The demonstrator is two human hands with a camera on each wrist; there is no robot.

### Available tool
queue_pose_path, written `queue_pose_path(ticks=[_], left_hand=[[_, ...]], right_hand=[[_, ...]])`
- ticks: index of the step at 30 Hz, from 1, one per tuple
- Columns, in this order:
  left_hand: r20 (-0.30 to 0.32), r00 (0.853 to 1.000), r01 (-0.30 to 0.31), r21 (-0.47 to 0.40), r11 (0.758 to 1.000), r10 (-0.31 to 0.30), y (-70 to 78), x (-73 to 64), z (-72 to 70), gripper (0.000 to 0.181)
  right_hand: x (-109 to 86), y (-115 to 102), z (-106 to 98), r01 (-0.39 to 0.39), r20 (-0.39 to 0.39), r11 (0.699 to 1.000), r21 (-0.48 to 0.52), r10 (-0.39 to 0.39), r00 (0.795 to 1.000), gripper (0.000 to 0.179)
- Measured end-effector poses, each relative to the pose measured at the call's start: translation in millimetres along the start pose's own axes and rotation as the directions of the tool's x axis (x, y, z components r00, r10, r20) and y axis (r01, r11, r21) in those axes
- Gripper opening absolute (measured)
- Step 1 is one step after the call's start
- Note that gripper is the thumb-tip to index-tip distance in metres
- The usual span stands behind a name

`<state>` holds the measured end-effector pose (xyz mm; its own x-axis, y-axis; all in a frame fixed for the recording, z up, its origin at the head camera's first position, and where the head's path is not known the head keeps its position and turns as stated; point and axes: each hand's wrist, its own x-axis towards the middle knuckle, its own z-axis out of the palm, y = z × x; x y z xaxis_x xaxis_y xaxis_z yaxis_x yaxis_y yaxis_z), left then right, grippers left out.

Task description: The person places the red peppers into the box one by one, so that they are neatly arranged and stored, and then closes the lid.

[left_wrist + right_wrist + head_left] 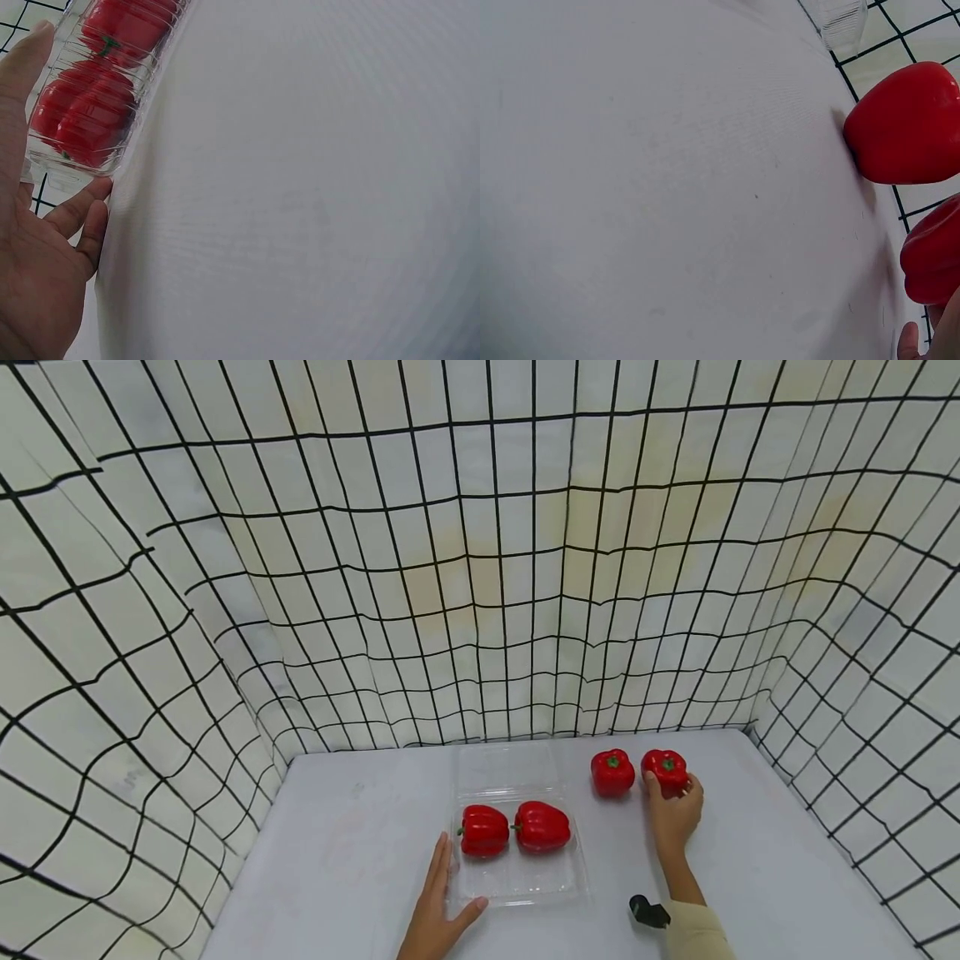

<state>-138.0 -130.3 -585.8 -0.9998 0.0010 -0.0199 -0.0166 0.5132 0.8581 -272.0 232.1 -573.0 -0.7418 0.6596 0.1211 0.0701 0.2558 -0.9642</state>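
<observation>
Two red bell peppers, a left one (484,831) and a right one (542,827), lie on their sides in a clear plastic clamshell container (517,883). My left hand (437,910) rests along the container's left side, fingers straight and thumb spread at the front corner. In the left wrist view the fingertips are right at the container's end wall (75,166). At the back right, my right hand (677,814) grips an upright red bell pepper (664,767), thumb on its left side and fingers on its right. Another upright bell pepper (612,773) stands just left of it.
The container's open lid (506,766) lies flat toward the back of the white table (360,843). Walls of white cloth with a black grid (517,560) enclose the back and sides. A small black object (648,912) sits by the right sleeve (697,931).
</observation>
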Motion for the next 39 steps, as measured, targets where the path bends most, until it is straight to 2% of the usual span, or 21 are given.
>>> queue_pose_path(ticks=[7, 16, 22, 26, 31, 39], left_hand=[[-0.001, 1.0, -0.001, -0.006, 1.0, 0.001, 0.7, -0.6, -2.3, 0.104], [-0.007, 1.0, -0.028, 0.018, 0.999, 0.029, 2.3, -1.3, -3.8, 0.104], [-0.008, 0.999, -0.041, 0.008, 0.999, 0.041, 1.4, -1.7, -3.7, 0.103], [-0.01, 0.999, -0.038, 0.009, 0.999, 0.038, 1.6, 0.0, -3.5, 0.103], [-0.006, 1.0, -0.031, 0.011, 0.999, 0.031, 1.4, 1.0, -2.5, 0.104], [-0.008, 0.999, -0.043, 0.005, 0.999, 0.043, -1.5, -0.8, -1.2, 0.103]], right_hand=[[-9.6, -4.1, -7.7, -0.027, -0.045, 0.997, 0.077, 0.03, 0.999, 0.08], [-19.8, -9.7, -18.3, -0.049, -0.054, 0.985, 0.163, 0.058, 0.997, 0.08], [-25.6, -20.1, -22.6, -0.042, -0.039, 0.966, 0.257, 0.054, 0.998, 0.077], [-29.4, -26.9, -23.8, -0.022, -0.029, 0.953, 0.301, 0.032, 0.999, 0.073], [-36.9, -32.7, -25.2, 0.001, -0.009, 0.96, 0.279, 0.002, 1.0, 0.072], [-49.4, -29.5, -22.8, 0.042, 0.061, 0.953, 0.3, -0.064, 0.996, 0.07]])
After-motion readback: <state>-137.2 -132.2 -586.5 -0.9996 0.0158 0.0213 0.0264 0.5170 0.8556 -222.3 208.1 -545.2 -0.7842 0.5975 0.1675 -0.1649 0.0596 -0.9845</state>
